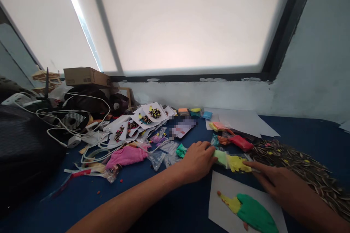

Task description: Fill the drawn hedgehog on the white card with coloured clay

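Note:
My left hand (199,160) is closed, its bent fingers pressing on a pale green lump of modelling clay (221,158) in a clear wrapper. Next to that lump lies yellow modelling clay (238,163), spread flat and uneven on its wrapper. The fingers of my right hand (269,180) close at the right edge of the yellow clay; its fingertips are partly hidden. Below both hands, a white card (218,213) carries a flat clay shape with a green body (257,213), a yellow neck (231,202) and a small brown tip.
Sunflower seeds (300,164) are heaped at the right. Behind the hands lie a red clay packet (240,142), white sheets (243,120) and a phone (183,129). Decorated cards (147,116), pink clay (127,156), tangled white cables (54,116) and a cardboard box (84,76) fill the left.

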